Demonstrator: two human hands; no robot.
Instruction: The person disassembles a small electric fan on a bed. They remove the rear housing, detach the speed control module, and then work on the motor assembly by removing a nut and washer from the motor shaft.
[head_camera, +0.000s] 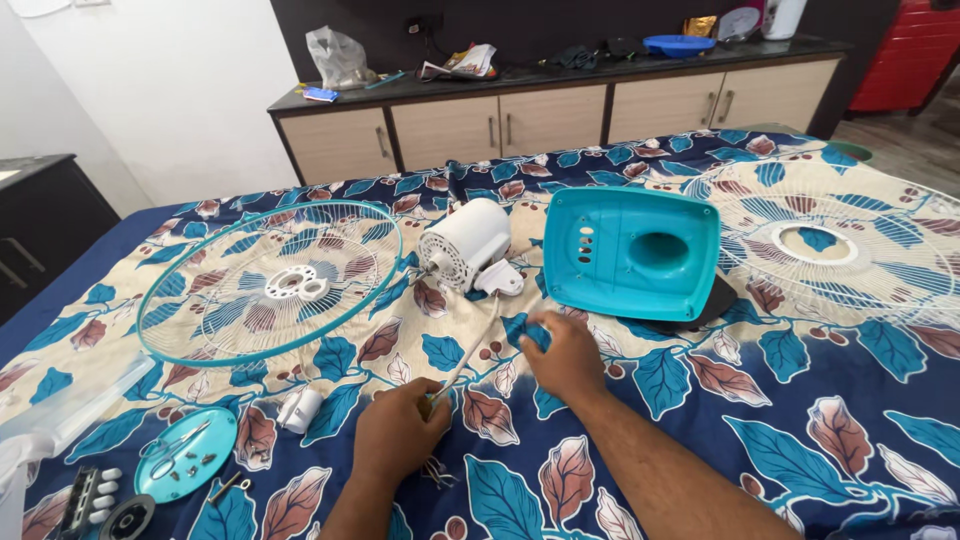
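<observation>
My left hand (395, 432) is closed on the lower end of a thin white cord (470, 352) that runs up to a white fan motor (467, 245) lying on the leaf-patterned bedsheet. Just to the right, my right hand (565, 355) rests on the sheet with its fingers curled; whether it pinches anything I cannot tell. A turquoise fan base cover (632, 252) lies face down right behind that hand. To the left lies a round wire fan guard with a turquoise rim (270, 280).
A second white wire guard (830, 245) lies at the right. Near the front left sit a turquoise round cap holding screws (186, 453), a small white plastic part (300, 408) and a black switch panel with white buttons (88, 495). A cluttered cabinet counter (560, 75) stands behind.
</observation>
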